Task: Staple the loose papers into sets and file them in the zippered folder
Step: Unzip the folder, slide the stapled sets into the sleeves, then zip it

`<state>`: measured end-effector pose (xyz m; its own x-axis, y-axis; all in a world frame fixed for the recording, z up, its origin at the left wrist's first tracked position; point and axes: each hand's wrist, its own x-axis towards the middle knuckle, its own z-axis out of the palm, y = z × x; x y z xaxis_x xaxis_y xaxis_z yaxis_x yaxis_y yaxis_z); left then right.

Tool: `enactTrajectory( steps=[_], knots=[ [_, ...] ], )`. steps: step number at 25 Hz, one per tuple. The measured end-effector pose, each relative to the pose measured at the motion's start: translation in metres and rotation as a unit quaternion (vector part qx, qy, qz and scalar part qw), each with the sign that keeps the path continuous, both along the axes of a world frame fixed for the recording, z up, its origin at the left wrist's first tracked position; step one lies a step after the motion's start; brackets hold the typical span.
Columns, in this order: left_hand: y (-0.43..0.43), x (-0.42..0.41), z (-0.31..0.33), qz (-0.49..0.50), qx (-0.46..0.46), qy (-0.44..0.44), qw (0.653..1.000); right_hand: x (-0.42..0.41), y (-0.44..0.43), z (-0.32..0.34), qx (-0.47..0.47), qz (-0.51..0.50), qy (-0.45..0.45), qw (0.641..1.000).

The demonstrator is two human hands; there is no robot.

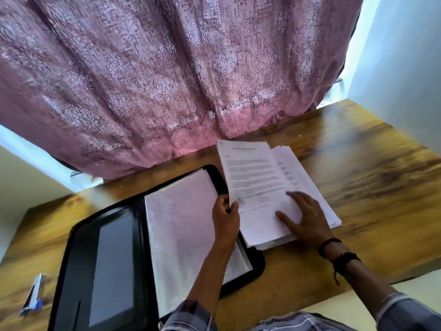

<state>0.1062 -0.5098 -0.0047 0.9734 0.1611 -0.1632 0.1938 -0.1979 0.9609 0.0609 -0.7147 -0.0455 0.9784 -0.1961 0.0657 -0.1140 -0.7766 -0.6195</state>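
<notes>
A person is sitting at a wooden surface (362, 163) with an open black zippered folder (78, 254) lying in front of them. The folder is lying flat, its dark inner cover on the left and a pile of clear plastic sleeves (181, 223) filling its right half.

Just to the right of the folder, a stack of papers (312, 177) is resting on the surface, its sheets fanning out a little toward the right. The stack's near left corner is overlapping the folder's right edge.

The left hand (225, 212) is pinching the left edge of the top sheet (253, 168), with the thumb on the printed face and the fingers curling underneath. That edge is lifting slightly off the pile. The print on the sheet is too blurred to read.

The right hand (304, 218) is lying flat on the stack, fingers straight and spread wide, pressing down on the near part of the papers and holding nothing. Dark bands (338, 253) are circling the right wrist, and checked sleeves (191, 316) are showing at the bottom of the view.

At the far left of the surface, well apart from the folder, a small silver and blue object (33, 295) is lying; it is too blurred to name. A pink patterned curtain (167, 80) is hanging behind the surface, its hem reaching the far edge.
</notes>
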Motion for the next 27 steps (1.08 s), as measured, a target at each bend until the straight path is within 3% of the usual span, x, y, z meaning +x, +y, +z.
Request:
enactTrajectory(
  steps=[4,7,9,12,18,27],
  knots=[
    [0.007,0.002,0.032,0.017,-0.074,-0.093,0.993,0.031,-0.012,0.046,0.201,-0.042,-0.017,0.979],
    [0.015,0.003,0.055,-0.007,-0.162,-0.144,0.976,0.048,-0.022,0.084,0.404,0.029,0.019,0.914],
    [0.019,0.003,0.065,-0.024,-0.166,-0.168,0.971,0.052,-0.022,0.099,0.453,0.087,0.014,0.887],
    [0.023,0.005,0.073,-0.028,-0.144,-0.189,0.971,0.055,-0.01,0.106,0.433,0.123,-0.043,0.892],
    [0.019,0.005,0.078,-0.056,-0.104,-0.19,0.975,0.055,0.016,0.105,0.357,0.054,-0.129,0.923],
    [0.009,0.007,0.066,-0.102,-0.104,-0.207,0.968,0.043,0.031,0.087,0.388,0.017,-0.169,0.906]
  ],
)
